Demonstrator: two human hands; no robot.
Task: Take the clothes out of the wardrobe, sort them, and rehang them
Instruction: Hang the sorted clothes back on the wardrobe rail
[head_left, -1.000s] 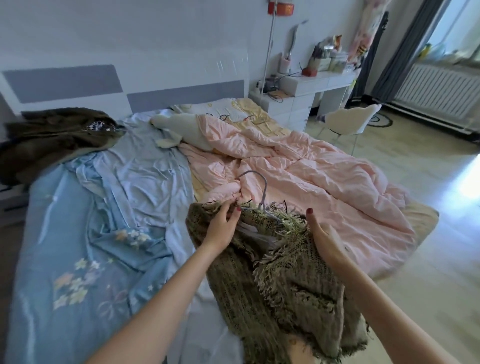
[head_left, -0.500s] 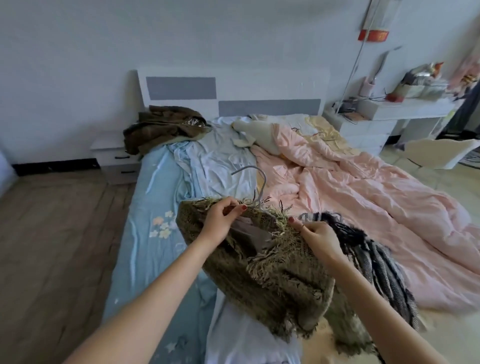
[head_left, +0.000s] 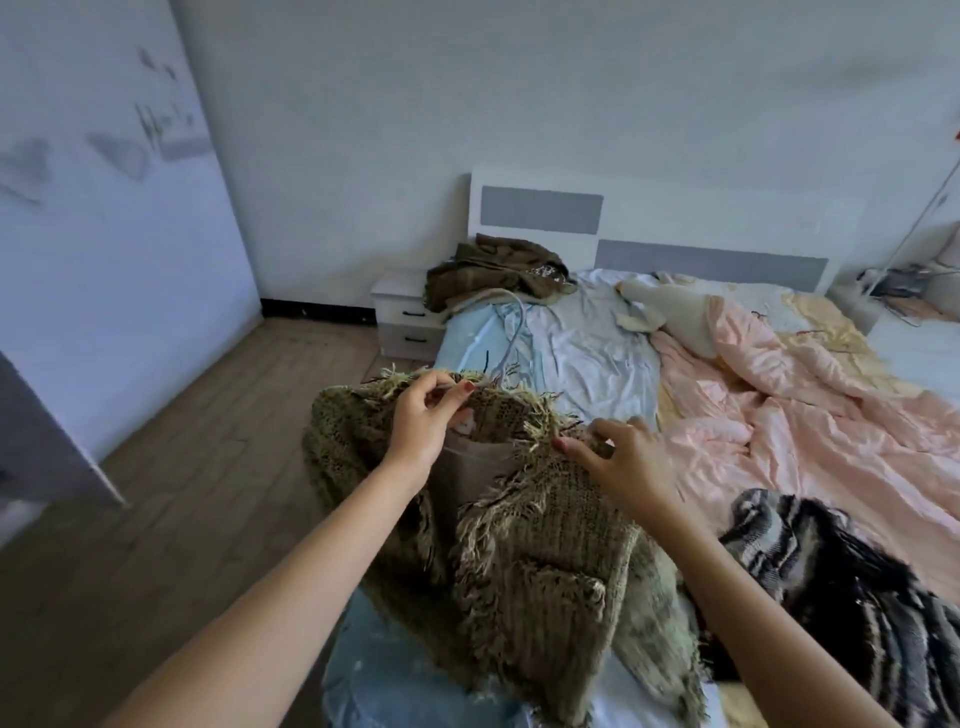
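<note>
1. Task item: olive fringed knit garment (head_left: 524, 545) on a grey hanger (head_left: 511, 332), centre to lower centre of frame, held over the foot of the bed (head_left: 597, 343).
2. Left hand (head_left: 423, 421), centre frame: fingers pinch the garment's top edge just beside the hanger neck.
3. Right hand (head_left: 621, 457), right of centre: fingers curled and pinching the fringed shoulder edge.
4. Risk: the loose open knit and long fringe could snag on the hanger hook or on a nail if pulled sideways, giving pulled threads.
5. Risk: the garment looks heavy and is held only by two fingertip pinches at the top, so letting go with one hand could slide it off the hanger arm onto the wooden floor (head_left: 182, 493).
6. Risk: the hem hangs touching the black-and-white striped knit (head_left: 841, 582), lower right, and fringes could tangle when the garment is lifted.
7. Risk: whether the hanger sits fully inside both shoulders cannot be told, so it may tilt once hung.
8. Counts: hands 2; hangers 1 seen; olive knit 1; striped knit 1; brown garment pile (head_left: 498, 275) by the headboard 1; pale blue clothing (head_left: 587, 353) spread on the bed, number of pieces unclear; pink quilt (head_left: 810, 415) 1; bedside cabinet (head_left: 405, 317) 1, with 2 drawers.
</note>
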